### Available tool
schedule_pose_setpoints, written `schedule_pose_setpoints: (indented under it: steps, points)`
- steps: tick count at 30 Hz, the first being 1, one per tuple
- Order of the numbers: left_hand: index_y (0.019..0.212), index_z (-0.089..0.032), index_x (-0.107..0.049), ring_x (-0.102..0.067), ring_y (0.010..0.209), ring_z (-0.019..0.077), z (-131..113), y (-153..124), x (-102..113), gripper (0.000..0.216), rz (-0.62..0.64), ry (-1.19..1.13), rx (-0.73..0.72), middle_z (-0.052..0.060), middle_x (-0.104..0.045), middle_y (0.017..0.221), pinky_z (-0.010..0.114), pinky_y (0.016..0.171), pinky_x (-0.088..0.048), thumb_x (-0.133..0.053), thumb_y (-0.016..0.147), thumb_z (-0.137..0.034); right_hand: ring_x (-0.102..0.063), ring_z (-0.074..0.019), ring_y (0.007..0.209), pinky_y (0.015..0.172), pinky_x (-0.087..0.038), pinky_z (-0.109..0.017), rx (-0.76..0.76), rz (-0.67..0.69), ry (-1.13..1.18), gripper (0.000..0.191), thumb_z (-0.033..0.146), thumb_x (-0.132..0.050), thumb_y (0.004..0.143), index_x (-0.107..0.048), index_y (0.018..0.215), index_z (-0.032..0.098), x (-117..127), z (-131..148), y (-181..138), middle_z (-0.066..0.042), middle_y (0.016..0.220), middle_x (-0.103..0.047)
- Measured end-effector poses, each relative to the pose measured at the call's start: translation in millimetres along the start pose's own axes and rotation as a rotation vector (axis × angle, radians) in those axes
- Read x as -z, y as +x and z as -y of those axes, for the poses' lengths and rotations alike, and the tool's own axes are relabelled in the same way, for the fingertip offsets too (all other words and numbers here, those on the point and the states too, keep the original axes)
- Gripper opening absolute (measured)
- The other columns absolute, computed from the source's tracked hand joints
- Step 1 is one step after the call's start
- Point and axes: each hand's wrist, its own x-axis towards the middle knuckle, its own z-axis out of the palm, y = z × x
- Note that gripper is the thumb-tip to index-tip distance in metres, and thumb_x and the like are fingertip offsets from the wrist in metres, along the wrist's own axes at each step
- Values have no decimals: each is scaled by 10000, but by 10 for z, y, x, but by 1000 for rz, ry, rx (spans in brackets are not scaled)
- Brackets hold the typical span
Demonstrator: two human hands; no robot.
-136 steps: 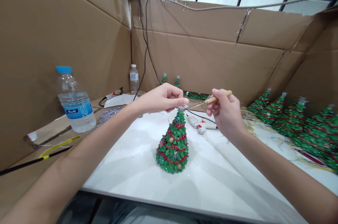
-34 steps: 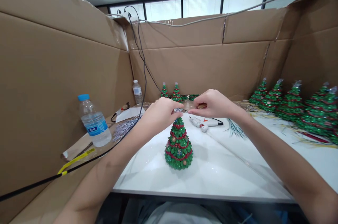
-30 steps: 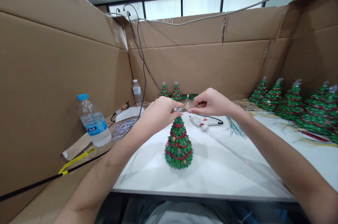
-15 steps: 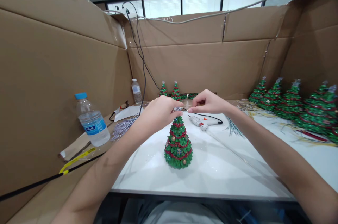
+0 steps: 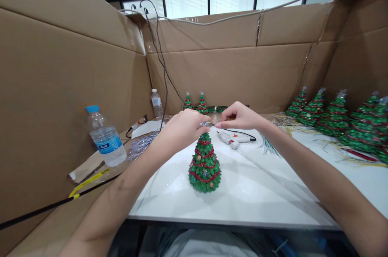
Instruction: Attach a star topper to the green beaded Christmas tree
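A small green Christmas tree (image 5: 205, 168) with red garlands and gold balls stands upright on the white table in front of me. At its top, my left hand (image 5: 188, 125) has thumb and fingers closed around the shiny silvery tree topper (image 5: 205, 124). Just right of the tip, my right hand (image 5: 238, 116) pinches the end of a thin pale strand, which runs toward the topper. What the strand is made of is too small to tell.
Behind my right hand lies a white glue gun (image 5: 235, 138) with a clear glue stick. Several finished trees (image 5: 329, 113) line the right side. On the left are a water bottle (image 5: 107, 144), purple strands (image 5: 142, 146) and a black cable. Cardboard walls (image 5: 230, 71) enclose the table.
Both hands keep almost the same place at the treetop. The topper shows slightly more between the left fingers; the tree has not moved.
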Motion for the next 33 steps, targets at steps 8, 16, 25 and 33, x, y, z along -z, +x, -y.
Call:
schedule_pose_setpoints:
  steps: [8,16,25,33]
  points:
    - [1106,-227,-723,-661,820,193,17,-1,-16,288,-7,21,-6,76,-739,973,270,688,-440,-546,897,-317,-231,-49,479,446,-186,-231,33,-10,-61,476,543,-669,771,-558,541,140,13,39,-12,66,463,-318]
    - [1115,-221,-714,-667,873,204,9,0,-6,290,8,23,-1,77,-737,1015,277,716,-447,-535,905,-311,-224,-47,475,448,-185,-230,60,-22,-112,469,528,-660,783,-562,539,140,29,85,-27,68,456,-311]
    - [1056,-212,-716,-657,819,201,9,-3,-3,266,8,67,-15,73,-727,938,274,663,-417,-515,916,-315,-226,-47,476,447,-196,-230,106,-25,-157,478,533,-648,801,-554,536,147,29,96,-27,69,459,-315]
    - [1028,-206,-721,-647,804,193,-20,-8,15,250,11,86,-17,78,-711,904,264,665,-416,-522,916,-309,-222,-48,472,442,-192,-231,96,-13,-145,453,498,-653,803,-549,535,149,33,102,-32,70,453,-307]
